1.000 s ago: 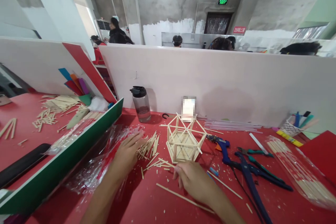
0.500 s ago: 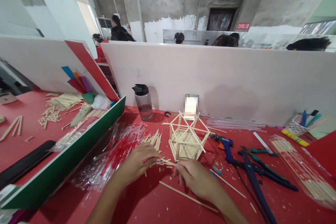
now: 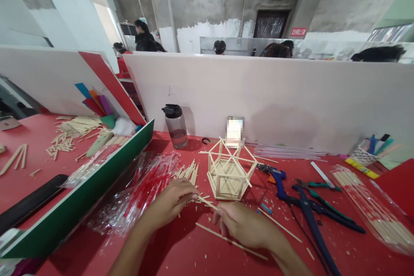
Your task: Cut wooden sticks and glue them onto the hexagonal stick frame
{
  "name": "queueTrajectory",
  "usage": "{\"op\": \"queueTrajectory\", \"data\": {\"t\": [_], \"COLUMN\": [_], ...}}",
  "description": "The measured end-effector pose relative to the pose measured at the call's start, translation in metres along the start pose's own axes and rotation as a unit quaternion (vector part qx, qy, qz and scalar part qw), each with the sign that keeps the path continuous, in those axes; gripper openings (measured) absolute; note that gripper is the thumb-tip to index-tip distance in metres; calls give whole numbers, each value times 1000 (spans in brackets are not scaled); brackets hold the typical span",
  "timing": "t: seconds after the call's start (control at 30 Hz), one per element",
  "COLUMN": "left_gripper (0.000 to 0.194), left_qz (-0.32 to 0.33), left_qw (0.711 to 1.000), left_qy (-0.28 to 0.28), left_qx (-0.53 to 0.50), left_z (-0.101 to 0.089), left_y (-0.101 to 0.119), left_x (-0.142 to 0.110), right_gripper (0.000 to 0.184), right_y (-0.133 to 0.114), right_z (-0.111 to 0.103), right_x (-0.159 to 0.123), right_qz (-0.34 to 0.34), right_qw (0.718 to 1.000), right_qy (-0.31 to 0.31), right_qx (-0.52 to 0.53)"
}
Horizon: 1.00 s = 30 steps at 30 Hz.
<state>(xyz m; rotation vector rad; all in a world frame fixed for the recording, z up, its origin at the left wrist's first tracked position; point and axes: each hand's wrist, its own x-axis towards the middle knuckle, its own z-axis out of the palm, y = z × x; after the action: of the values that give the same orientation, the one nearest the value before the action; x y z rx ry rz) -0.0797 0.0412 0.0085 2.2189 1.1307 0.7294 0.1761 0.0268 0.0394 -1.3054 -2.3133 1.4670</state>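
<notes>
Between my two hands runs a short thin wooden stick (image 3: 207, 202), pinched at one end by the fingertips of my left hand (image 3: 179, 198) and at the other by my right hand (image 3: 241, 223). Just beyond them stands a many-sided frame (image 3: 229, 177) built of wooden sticks, with a slatted base and an open top. Cut sticks (image 3: 191, 173) lie in a loose pile behind my left hand. A longer stick (image 3: 231, 241) rests on the red table under my right hand.
A blue glue gun (image 3: 277, 181) and green-handled pliers (image 3: 318, 187) lie right of the frame, near a dark blue long-handled tool (image 3: 312, 220). Bagged sticks (image 3: 371, 209) are far right. A water bottle (image 3: 175, 127) stands behind; a green-faced divider (image 3: 87, 189) runs along the left.
My right hand has dropped slightly, and the stick between my hands now slopes down more to the right. The stick frame has stayed in place.
</notes>
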Motion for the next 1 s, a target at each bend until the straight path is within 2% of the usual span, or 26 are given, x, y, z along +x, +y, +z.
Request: {"op": "queueTrajectory", "data": {"t": [0.1, 0.23, 0.4, 0.53, 0.67, 0.83, 1.0], "left_gripper": [34, 36, 36, 35, 34, 33, 30], "left_qz": [-17, -17, -15, -13, -10, -17, -27], "left_qw": [1000, 1000, 1000, 1000, 1000, 999, 998], "left_qy": [1, 10, 3, 3, 9, 34, 60], "left_qx": [-6, -14, 2, 3, -6, -17, -26], "left_z": [-2, -6, -5, -3, -4, -10, -13], "left_y": [1, 4, 3, 1, 2, 5, 4], "left_x": [0, 0, 0, 0, 0, 0, -1], "right_gripper": [32, 28, 28, 26, 24, 24, 25], "right_y": [5, 10, 4, 5, 13, 15, 9], "right_z": [-3, -7, -5, 0, 3, 3, -1], "right_x": [0, 1, 6, 10, 13, 15, 13], "right_qz": [-15, -39, -38, 2, 4, -24, -11], "right_qw": [1000, 999, 996, 993, 979, 973, 968], "right_qy": [-11, 22, 53, 20, -10, 8, 28], "right_qx": [18, 28, 52, 115, 203, 229, 250]}}
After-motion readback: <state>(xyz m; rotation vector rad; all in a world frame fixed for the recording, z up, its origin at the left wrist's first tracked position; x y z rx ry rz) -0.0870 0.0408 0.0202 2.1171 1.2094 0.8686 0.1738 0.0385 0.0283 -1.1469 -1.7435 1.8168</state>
